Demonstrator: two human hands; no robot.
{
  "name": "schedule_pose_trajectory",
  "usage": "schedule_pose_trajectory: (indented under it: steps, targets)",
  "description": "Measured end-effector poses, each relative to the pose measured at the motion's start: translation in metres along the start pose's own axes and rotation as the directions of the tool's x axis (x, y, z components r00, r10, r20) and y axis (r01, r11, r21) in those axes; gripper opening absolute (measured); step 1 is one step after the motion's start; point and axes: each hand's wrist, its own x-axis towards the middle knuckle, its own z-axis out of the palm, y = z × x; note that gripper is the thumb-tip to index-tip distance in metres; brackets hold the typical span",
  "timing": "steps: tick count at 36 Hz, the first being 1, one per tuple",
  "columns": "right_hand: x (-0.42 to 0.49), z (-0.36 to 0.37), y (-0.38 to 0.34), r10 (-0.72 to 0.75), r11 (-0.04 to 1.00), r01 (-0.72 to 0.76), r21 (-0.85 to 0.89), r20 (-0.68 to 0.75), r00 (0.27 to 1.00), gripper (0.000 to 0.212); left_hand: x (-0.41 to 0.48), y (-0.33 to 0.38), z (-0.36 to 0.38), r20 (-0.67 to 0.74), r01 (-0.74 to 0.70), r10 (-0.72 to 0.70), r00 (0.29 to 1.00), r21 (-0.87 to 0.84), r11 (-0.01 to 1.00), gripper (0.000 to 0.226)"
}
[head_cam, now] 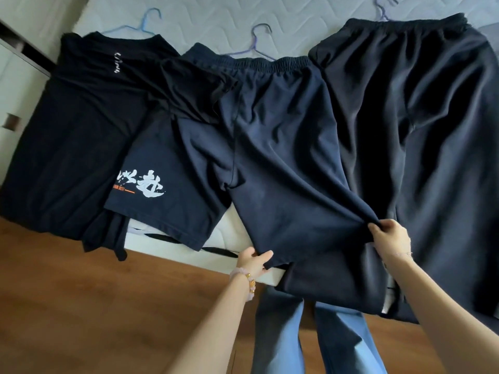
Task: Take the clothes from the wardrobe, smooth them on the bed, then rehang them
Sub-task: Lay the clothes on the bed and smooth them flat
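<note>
Navy shorts [275,147] with a white and orange print on one leg lie spread on the bed [205,20], still on a blue hanger [256,47]. My left hand [253,261] pinches the hem of the right leg at its left corner. My right hand [388,234] pinches the same hem at its right corner, lifting the cloth into a small fold. A black T-shirt [81,136] lies to the left on a light blue hanger [140,22]. Black trousers [421,147] lie to the right on a hanger [383,9], their legs hanging over the bed's edge.
The bed's white front edge [172,248] runs diagonally above a wooden floor [94,306]. A white cabinet with a drawer handle [12,122] stands at far left. My legs in blue jeans [310,338] are below.
</note>
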Motion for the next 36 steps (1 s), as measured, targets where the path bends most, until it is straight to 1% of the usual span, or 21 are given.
schedule_pose_trajectory:
  steps: [2, 3, 5, 6, 8, 10, 11, 13, 15, 17, 22, 26, 28, 31, 34, 36]
  targets:
    - [0.0, 0.002, 0.009, 0.02, 0.999, -0.015, -0.044, 0.103, 0.994, 0.022, 0.004, -0.003, -0.009, -0.025, -0.008, 0.009, 1.0, 0.051, 0.999, 0.007]
    - [0.0, 0.001, 0.013, 0.034, 0.998, -0.026, -0.06, 0.143, 0.989, 0.02, 0.005, -0.004, -0.013, -0.047, -0.03, 0.036, 0.998, 0.11, 0.993, 0.004]
    - [0.004, -0.003, 0.023, 0.051, 0.998, -0.044, -0.042, 0.188, 0.981, 0.023, 0.004, -0.006, -0.019, -0.093, -0.084, 0.108, 0.99, 0.228, 0.97, 0.005]
    - [0.004, -0.008, 0.027, 0.051, 0.999, -0.048, -0.023, 0.188, 0.981, 0.025, 0.002, -0.008, -0.02, -0.114, -0.098, 0.129, 0.985, 0.242, 0.965, 0.008]
    - [-0.001, -0.022, 0.033, 0.038, 0.999, -0.037, -0.01, 0.164, 0.986, 0.023, -0.005, -0.013, -0.019, -0.166, -0.086, 0.119, 0.979, 0.194, 0.977, 0.015]
    - [-0.008, -0.039, 0.043, 0.034, 0.999, -0.033, -0.009, 0.134, 0.99, 0.02, -0.015, -0.023, -0.016, -0.213, -0.058, 0.09, 0.973, 0.156, 0.986, 0.015]
    - [-0.009, -0.049, 0.05, 0.034, 0.999, -0.034, -0.007, 0.119, 0.992, 0.022, -0.02, -0.03, -0.012, -0.216, -0.051, 0.087, 0.973, 0.165, 0.985, 0.014]
    - [-0.008, -0.069, 0.068, 0.04, 0.999, -0.041, 0.007, 0.089, 0.995, 0.023, -0.03, -0.046, 0.0, -0.171, -0.066, 0.115, 0.978, 0.268, 0.961, 0.013]
    - [-0.006, -0.091, 0.091, 0.055, 0.998, -0.056, 0.007, 0.053, 0.997, 0.022, -0.041, -0.058, 0.019, -0.079, -0.09, 0.131, 0.988, 0.387, 0.918, 0.016]
    - [-0.003, -0.112, 0.115, 0.051, 0.999, -0.051, 0.01, 0.004, 0.999, 0.022, -0.052, -0.066, 0.045, 0.006, -0.127, 0.138, 0.99, 0.444, 0.887, 0.014]
    - [0.017, -0.16, 0.172, 0.094, 0.995, -0.092, 0.038, -0.049, 0.994, 0.023, -0.065, -0.072, 0.118, 0.096, -0.209, 0.185, 0.978, 0.495, 0.844, 0.02]
    - [0.046, -0.187, 0.209, 0.117, 0.991, -0.114, 0.068, -0.034, 0.993, 0.026, -0.069, -0.074, 0.177, 0.094, -0.247, 0.233, 0.968, 0.525, 0.815, 0.021]
    - [0.06, -0.195, 0.222, 0.118, 0.989, -0.118, 0.088, 0.001, 0.993, 0.025, -0.072, -0.075, 0.204, 0.07, -0.251, 0.252, 0.965, 0.52, 0.816, 0.015]
    - [0.074, -0.201, 0.235, 0.072, 0.99, -0.079, 0.114, 0.062, 0.995, 0.019, -0.076, -0.08, 0.242, 0.019, -0.236, 0.263, 0.965, 0.508, 0.828, 0.011]
    - [0.081, -0.21, 0.25, 0.046, 0.993, -0.056, 0.108, 0.092, 0.995, 0.019, -0.081, -0.09, 0.272, -0.102, -0.214, 0.323, 0.941, 0.558, 0.802, 0.023]
    - [0.087, -0.221, 0.261, 0.051, 0.993, -0.06, 0.099, 0.094, 0.994, 0.019, -0.092, -0.092, 0.289, -0.178, -0.224, 0.407, 0.896, 0.61, 0.76, 0.028]
